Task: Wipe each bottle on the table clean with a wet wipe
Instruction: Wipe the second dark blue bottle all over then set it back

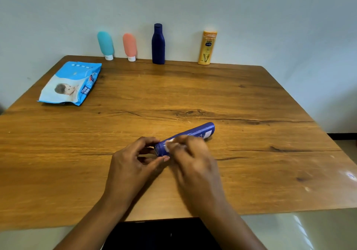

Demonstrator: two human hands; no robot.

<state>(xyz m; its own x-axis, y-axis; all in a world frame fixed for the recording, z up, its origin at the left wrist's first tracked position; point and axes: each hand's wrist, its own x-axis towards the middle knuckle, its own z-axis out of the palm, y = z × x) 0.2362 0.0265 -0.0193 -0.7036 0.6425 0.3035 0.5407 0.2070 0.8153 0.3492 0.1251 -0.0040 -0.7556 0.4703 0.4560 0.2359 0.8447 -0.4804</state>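
Left hand (pixel 135 159) and right hand (pixel 193 157): bare, unadorned. Forearms bare to the lower frame edge. Short pale thumbnail (pixel 166 158) on left. Right blurred. Dark patch (pixel 164 234) between forearms, possibly clothing.

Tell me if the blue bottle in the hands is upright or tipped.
Tipped: the blue bottle lies nearly flat over the table, its near end held by the left hand.
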